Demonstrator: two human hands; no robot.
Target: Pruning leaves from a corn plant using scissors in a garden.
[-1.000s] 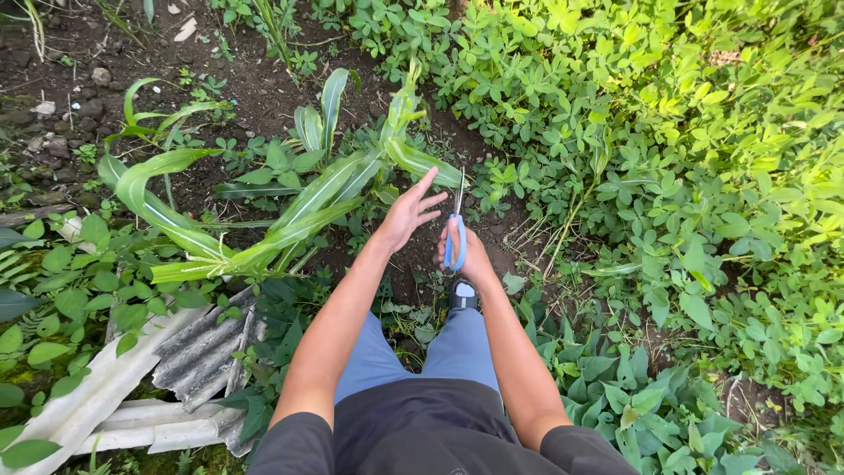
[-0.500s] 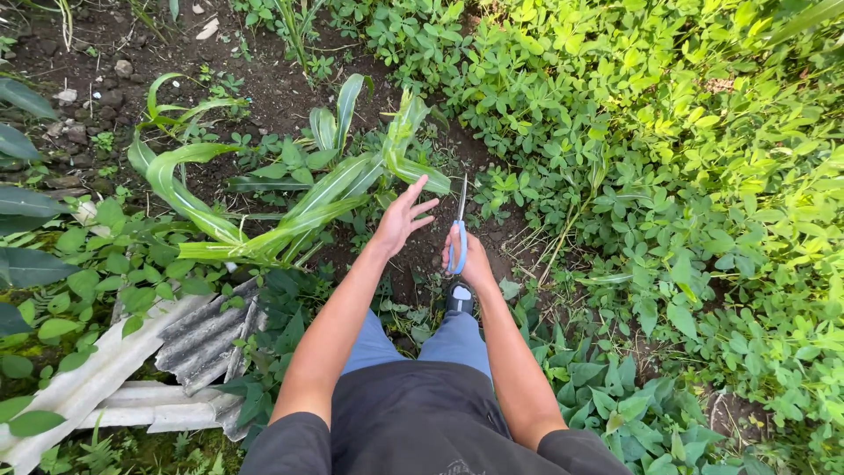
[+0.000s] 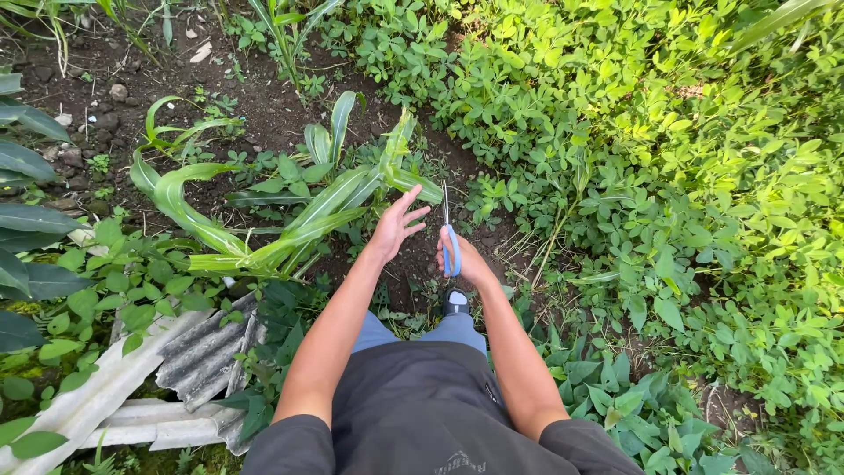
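Scissors (image 3: 450,237) gripped in R hand (image 3: 463,257), blades up; light, stiff, sharp, so hold by handles. L hand (image 3: 395,225) open, empty, near floppy corn leaves (image 3: 327,195).

Person stands over a garden bed, both arms out front. Left hand (image 3: 396,227) is spread, fingers splayed, just beside the long striped leaves of a young corn plant (image 3: 299,224) leaning over dark soil (image 3: 264,105). Right hand (image 3: 462,259) is wrapped round blue-handled scissors (image 3: 449,237), blades pointing away from the body, approx upright in view. Dense green weeds (image 3: 668,176) to the right. Grey corrugated sheet (image 3: 189,352) lies lower left, w/ a shoe (image 3: 455,302) below the hands.
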